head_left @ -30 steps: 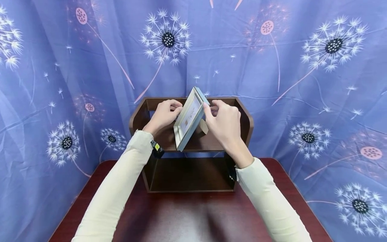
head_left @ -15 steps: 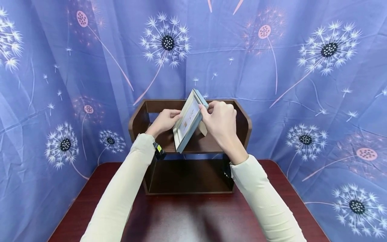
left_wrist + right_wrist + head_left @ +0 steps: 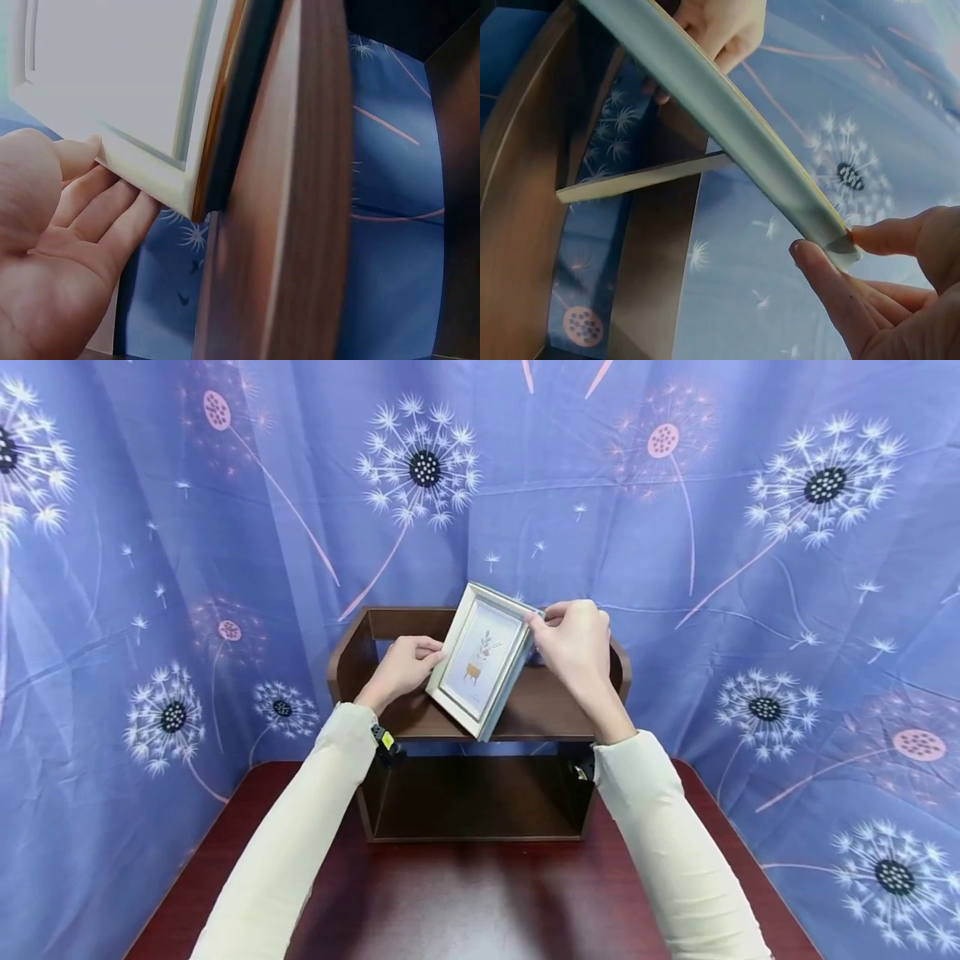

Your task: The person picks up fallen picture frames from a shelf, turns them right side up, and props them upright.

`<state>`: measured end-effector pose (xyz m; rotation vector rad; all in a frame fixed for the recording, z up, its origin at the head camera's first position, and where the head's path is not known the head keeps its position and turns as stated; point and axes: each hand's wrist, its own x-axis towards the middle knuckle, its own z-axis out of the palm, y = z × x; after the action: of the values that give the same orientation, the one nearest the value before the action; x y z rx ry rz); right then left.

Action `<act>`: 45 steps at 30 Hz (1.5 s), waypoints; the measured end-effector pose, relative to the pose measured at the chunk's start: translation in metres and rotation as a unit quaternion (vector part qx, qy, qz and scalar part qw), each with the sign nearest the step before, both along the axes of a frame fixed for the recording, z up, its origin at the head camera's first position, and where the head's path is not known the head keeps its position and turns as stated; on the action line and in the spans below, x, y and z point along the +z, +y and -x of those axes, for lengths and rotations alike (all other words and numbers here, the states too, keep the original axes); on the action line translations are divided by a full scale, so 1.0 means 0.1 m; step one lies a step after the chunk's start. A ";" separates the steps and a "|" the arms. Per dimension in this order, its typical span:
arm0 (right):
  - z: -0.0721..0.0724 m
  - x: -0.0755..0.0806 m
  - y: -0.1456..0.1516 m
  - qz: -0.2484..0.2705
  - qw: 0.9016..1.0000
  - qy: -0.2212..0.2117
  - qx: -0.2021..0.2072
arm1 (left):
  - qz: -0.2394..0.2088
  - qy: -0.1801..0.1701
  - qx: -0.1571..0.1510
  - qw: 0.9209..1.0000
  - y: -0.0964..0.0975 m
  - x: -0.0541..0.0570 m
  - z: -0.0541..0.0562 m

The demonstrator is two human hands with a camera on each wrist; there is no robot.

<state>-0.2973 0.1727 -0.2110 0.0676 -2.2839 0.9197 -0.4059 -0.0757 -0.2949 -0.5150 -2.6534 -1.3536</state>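
A picture frame (image 3: 480, 652) with a pale cream border and a plant in an orange pot printed inside leans over the upper shelf, its face toward me. My left hand (image 3: 401, 670) pinches its left edge, the thumb on the front and the fingers behind, as the left wrist view shows. At the upper right corner, my right hand (image 3: 577, 639) grips the frame between thumb and fingers. In the right wrist view a support leg (image 3: 645, 178) sticks out from the back of the frame, pointing at the shelf unit.
A dark brown two-tier shelf unit (image 3: 352, 681) with raised sides stands on a reddish-brown table (image 3: 480, 902). Behind and beside it hangs a blue curtain (image 3: 547, 452) with dandelion prints.
The frame has turned from an edge-on slant to face me more fully. My right hand has swung right with its corner, while the left hand sits slightly lower than a second ago.
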 end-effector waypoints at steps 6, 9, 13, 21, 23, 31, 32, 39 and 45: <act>0.17 0.02 0.10 0.022 1.000 -0.017 0.009 | -0.018 -0.003 0.013 1.000 -0.01 -0.01 -0.11; 0.27 0.03 0.13 0.019 1.000 -0.020 0.011 | -0.026 -0.002 0.023 0.999 0.00 0.00 -0.17; 0.43 0.05 0.16 0.000 0.999 -0.027 0.019 | -0.048 -0.006 0.029 0.998 -0.01 0.01 -0.26; 0.71 0.06 0.16 0.000 0.996 -0.054 0.072 | -0.091 0.016 0.059 0.994 -0.02 -0.07 -0.47; 0.75 0.05 0.16 0.004 0.995 -0.060 0.077 | -0.088 0.028 0.070 0.993 0.00 -0.08 -0.50; 0.77 0.04 0.24 -0.019 0.994 -0.052 0.091 | -0.040 0.087 0.094 0.991 0.06 -0.10 -0.60; 0.74 0.03 0.26 -0.028 0.994 -0.052 0.093 | -0.033 0.096 0.096 0.990 0.05 -0.09 -0.64; 0.41 -0.02 0.54 -0.122 0.989 -0.008 0.086 | 0.028 0.236 0.063 0.969 -0.20 0.13 -1.02; 0.08 -0.09 0.92 -0.163 0.983 0.031 0.074 | 0.134 0.376 0.070 0.914 -0.59 0.25 -1.26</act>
<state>-0.3054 0.2646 -0.2201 0.4059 -2.3744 0.5971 -0.2799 -0.1344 -0.2698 -0.6865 -2.1604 -0.5666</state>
